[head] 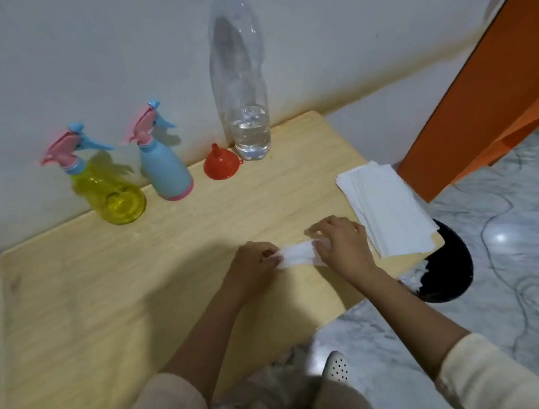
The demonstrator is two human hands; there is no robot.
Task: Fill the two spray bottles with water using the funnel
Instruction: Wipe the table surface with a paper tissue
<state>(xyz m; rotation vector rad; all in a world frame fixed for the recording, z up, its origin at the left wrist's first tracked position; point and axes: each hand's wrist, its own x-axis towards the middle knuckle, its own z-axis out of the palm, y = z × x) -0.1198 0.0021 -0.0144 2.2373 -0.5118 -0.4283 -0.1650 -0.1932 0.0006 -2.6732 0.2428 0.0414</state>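
Both hands pinch a crumpled tissue point(298, 256), left hand point(256, 263) and right hand point(342, 243) fingers closed on its ends; best bunch it tight and press flat on the tabletop point(108, 297) while wiping.

You find no readable text, label, brand, number or sign anywhere in this view. The tall clear water bottle point(240, 74) carries no label you can make out. The yellow spray bottle point(107, 188) and the blue spray bottle point(165, 167) show plain coloured plastic with no print. The red funnel point(222, 163) is unmarked. The stack of white paper sheets point(387, 208) on the table looks blank, and the crumpled white tissue point(298, 256) between your hands shows no writing either.
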